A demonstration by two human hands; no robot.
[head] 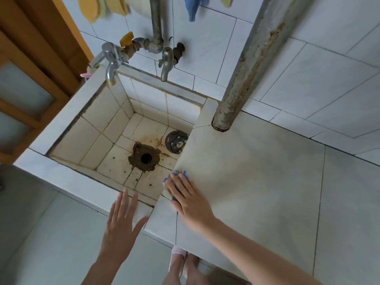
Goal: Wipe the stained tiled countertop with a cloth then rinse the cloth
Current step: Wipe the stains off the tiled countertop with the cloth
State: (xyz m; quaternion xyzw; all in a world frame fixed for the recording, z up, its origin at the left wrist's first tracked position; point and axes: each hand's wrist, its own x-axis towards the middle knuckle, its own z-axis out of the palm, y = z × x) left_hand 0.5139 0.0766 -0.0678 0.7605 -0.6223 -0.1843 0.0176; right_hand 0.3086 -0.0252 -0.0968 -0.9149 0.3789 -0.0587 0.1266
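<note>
One broad tiled countertop (257, 182) fills the right of the view, with the stained sink basin (88, 130) sunk just to its left and the taps (166, 64) on the wall at the basin's far side. The right hand (189, 196) lies flat at the counter's left edge, fingers (174, 186) straight and slightly spread, pressing the blue cloth (178, 173) onto the tile. Only scraps of cloth show past the fingertips, so its long axis cannot be told. The left hand (121, 221) hovers over the basin's front rim, fingers apart, holding nothing. The cloth sits at the basin's lip, so rinsing likely means carrying it forward and left to the taps, well apart from it.
</note>
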